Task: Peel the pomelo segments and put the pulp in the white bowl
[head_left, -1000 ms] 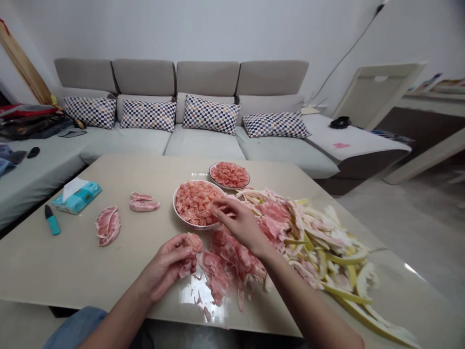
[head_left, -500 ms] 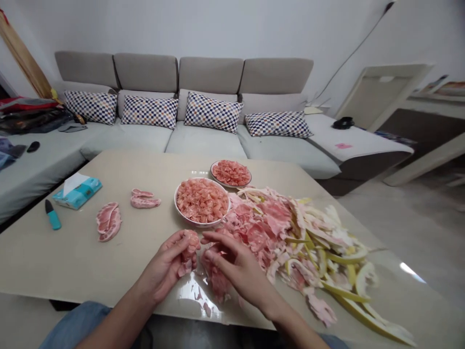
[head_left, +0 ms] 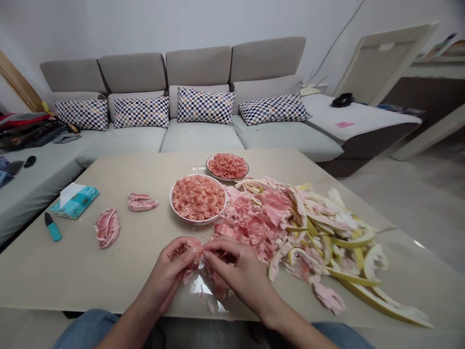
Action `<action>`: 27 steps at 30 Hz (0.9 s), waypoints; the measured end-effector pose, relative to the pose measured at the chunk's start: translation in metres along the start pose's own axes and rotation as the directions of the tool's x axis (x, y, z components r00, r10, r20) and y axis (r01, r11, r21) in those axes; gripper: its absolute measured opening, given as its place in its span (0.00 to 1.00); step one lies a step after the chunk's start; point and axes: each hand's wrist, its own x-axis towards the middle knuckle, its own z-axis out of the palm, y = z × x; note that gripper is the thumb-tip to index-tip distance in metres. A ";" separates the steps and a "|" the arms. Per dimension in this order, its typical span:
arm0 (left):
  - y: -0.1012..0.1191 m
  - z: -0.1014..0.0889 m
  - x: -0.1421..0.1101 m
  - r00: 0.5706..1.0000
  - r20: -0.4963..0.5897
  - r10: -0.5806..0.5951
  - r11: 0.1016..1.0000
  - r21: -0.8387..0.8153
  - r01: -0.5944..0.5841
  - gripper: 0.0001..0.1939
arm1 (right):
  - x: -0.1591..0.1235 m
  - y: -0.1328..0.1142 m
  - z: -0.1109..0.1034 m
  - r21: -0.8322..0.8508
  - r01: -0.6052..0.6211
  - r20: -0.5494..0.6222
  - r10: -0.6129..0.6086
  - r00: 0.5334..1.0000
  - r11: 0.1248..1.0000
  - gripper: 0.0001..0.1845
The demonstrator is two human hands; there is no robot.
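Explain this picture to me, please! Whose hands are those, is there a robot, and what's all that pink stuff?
There's no robot here. A person wears a camera on their head, looking forward and down, so you see almost what they see: their own bare hands.

The left hand holds a small piece of pink fruit. The right hand's fingertips are right at it, but whether they pinch it is too small to tell.

On the table are a bowl and, behind it, a dish, both full of pink fruit bits. To the right lie pink skins and yellow-green peel. To the left are bigger fruit pieces, a tissue pack and a knife.
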 end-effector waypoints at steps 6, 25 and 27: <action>-0.006 0.001 -0.001 0.999 -0.032 0.012 0.999 0.032 -0.011 0.09 | -0.001 -0.002 0.005 0.055 -0.132 -0.039 0.135 0.990 0.990 0.07; 0.005 0.001 0.001 0.982 0.172 -0.074 0.923 -0.360 0.133 0.10 | 0.007 0.003 -0.017 0.115 -0.107 0.167 0.087 0.982 0.988 0.12; 0.005 0.002 0.001 0.983 0.172 -0.069 0.933 -0.338 0.124 0.09 | 0.005 0.000 -0.014 0.135 -0.070 0.179 0.045 0.983 0.988 0.14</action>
